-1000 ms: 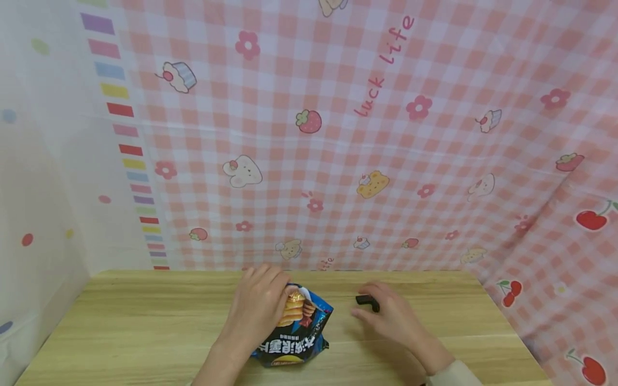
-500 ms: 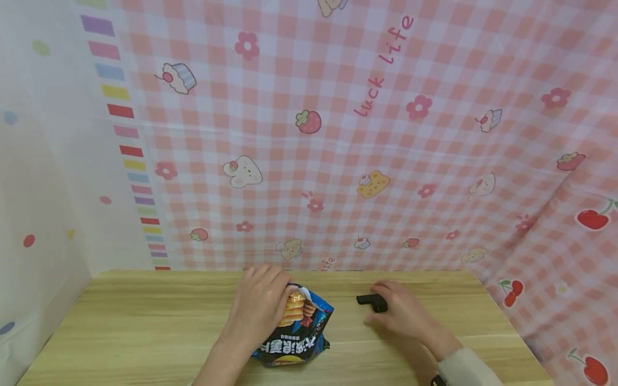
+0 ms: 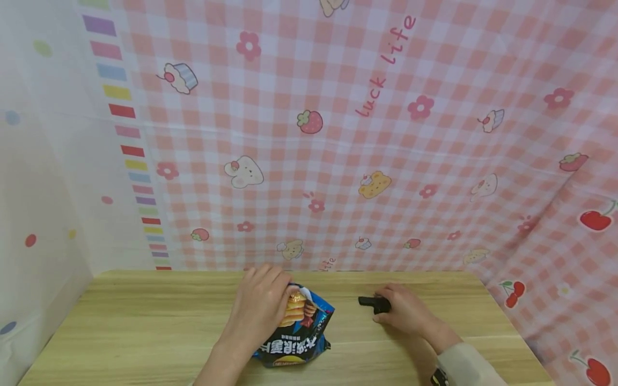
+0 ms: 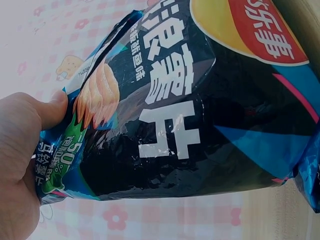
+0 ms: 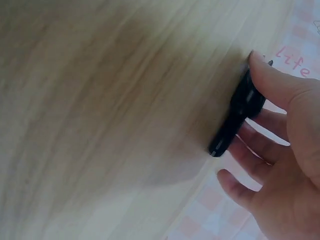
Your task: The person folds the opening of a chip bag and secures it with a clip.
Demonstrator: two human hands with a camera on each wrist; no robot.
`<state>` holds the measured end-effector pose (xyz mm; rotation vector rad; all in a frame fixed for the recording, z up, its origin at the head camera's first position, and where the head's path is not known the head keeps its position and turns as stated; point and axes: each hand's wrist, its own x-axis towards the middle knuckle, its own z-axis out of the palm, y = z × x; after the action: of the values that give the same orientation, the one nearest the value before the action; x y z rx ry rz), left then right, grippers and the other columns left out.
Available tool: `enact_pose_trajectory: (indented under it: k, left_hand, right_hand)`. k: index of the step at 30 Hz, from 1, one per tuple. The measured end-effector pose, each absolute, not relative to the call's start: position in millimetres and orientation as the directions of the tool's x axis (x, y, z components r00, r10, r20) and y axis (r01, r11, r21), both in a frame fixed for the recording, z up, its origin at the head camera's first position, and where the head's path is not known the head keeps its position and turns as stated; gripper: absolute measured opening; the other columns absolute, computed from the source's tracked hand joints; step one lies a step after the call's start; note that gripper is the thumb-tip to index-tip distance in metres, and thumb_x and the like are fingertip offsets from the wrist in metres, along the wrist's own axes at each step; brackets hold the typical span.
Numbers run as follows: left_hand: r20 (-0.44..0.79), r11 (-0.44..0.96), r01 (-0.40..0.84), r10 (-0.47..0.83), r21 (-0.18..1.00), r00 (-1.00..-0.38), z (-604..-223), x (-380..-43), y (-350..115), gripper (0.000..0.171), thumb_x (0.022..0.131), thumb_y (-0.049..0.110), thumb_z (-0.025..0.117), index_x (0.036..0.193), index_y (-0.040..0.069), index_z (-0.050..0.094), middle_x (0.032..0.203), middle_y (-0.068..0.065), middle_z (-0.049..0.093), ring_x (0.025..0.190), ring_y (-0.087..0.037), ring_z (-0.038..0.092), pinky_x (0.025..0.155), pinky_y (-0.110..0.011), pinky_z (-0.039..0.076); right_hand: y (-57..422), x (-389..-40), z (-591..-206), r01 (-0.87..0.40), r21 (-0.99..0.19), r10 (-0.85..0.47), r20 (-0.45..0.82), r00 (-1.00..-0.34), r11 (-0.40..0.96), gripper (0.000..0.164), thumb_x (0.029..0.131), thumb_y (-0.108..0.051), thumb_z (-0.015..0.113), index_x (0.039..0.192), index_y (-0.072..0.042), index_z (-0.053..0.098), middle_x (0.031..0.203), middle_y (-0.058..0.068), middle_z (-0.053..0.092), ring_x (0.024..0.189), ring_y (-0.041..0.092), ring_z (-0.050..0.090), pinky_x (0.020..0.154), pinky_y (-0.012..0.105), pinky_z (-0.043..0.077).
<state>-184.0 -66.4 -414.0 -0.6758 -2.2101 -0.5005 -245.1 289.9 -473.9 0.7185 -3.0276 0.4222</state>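
My left hand (image 3: 260, 297) grips the top corner of a black and blue potato chip bag (image 3: 294, 338), thumb on its front face. In the left wrist view the bag (image 4: 150, 110) is puffed out, with pictured chips and white and red lettering; most of the fingers are hidden behind it. To the right of the bag, my right hand (image 3: 403, 311) pinches a small black object with a narrow straight bar and a thicker end (image 3: 374, 303). The right wrist view shows the thumb on one side of the black object (image 5: 240, 107) and fingers behind it, close over the table.
The wooden table (image 3: 145, 321) ends at the back against a pink checked cloth (image 3: 333, 161) with printed cartoons. A white dotted cloth (image 3: 38, 187) hangs at the left, and more checked cloth (image 3: 569, 279) at the right.
My right hand has shifted slightly right and closed its fingertips on the black object, which has turned so its bar points left. The left hand and chip bag stay put.
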Motion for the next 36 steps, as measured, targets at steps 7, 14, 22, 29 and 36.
enact_pose_trajectory:
  k: [7,14,22,29,36]
  left_hand:
    - [0.754,0.788,0.601,0.311,0.137,-0.579,-413,-183,-67,0.016,0.087,0.013,0.086,0.092,0.008,0.073,0.089,0.0,0.07,0.085,-0.018,0.063,0.069,-0.031,0.045]
    - [0.753,0.784,0.605,0.312,0.14,-0.579,-413,-183,-67,0.017,0.084,0.01,0.087,0.093,0.007,0.073,0.089,-0.001,0.071,0.085,-0.018,0.062,0.071,-0.031,0.046]
    - [0.747,0.787,0.6,0.312,0.143,-0.587,-414,-183,-68,0.017,0.085,0.012,0.087,0.093,0.007,0.073,0.089,0.0,0.07,0.083,-0.018,0.061,0.07,-0.031,0.046]
    - [0.743,0.787,0.6,0.313,0.147,-0.592,-413,-183,-69,0.017,0.087,0.015,0.087,0.093,0.009,0.073,0.088,0.0,0.07,0.083,-0.017,0.061,0.07,-0.03,0.045]
    - [0.732,0.788,0.597,0.316,0.152,-0.603,-411,-182,-68,0.016,0.088,0.015,0.086,0.094,0.008,0.073,0.089,0.0,0.07,0.085,-0.017,0.061,0.071,-0.03,0.045]
  right_hand:
    - [286,-245,-467,-0.365,-0.309,-0.392,-0.028,-0.92,0.878,0.042,0.075,-0.034,0.095,0.103,-0.01,0.075,0.092,-0.004,0.065,0.084,0.015,0.059,0.08,0.042,0.054]
    - [285,-243,-460,-0.254,-0.387,-0.33,-0.145,-0.933,0.887,0.04,0.072,-0.031,0.098,0.095,-0.009,0.072,0.086,-0.002,0.066,0.078,0.014,0.057,0.075,0.04,0.053]
    - [285,-241,-457,-0.263,-0.421,-0.366,-0.184,-0.913,0.868,0.029,0.082,-0.029,0.088,0.095,-0.007,0.073,0.084,-0.002,0.066,0.076,0.015,0.057,0.069,0.038,0.052]
    - [287,-242,-456,-0.225,-0.427,-0.325,-0.176,-0.929,0.876,0.029,0.088,-0.015,0.074,0.112,0.001,0.074,0.11,0.012,0.074,0.095,0.023,0.064,0.09,0.052,0.055]
    - [292,-241,-461,-0.213,-0.391,-0.274,-0.104,-0.956,0.895,0.041,0.092,-0.031,0.082,0.114,0.003,0.075,0.109,0.014,0.075,0.096,0.024,0.068,0.086,0.051,0.058]
